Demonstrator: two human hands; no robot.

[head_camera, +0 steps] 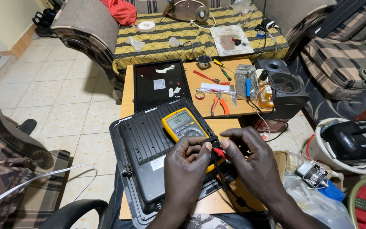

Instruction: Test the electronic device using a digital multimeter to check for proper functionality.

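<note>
A yellow handheld multimeter with a dark grey face lies flat and tilted on the back of a black ribbed plastic appliance casing, near the casing's upper right corner. Its grey display is lit and its round dial sits below the display. A red-tipped test probe plug meets the multimeter's lower end, black leads trailing downward off the casing.

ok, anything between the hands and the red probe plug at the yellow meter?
Nothing visible. Left hand and right hand both already pinch the red probe plug at the lower edge of the yellow multimeter, which lies on the black casing. Black leads trail below, clear of the fingers.
</note>
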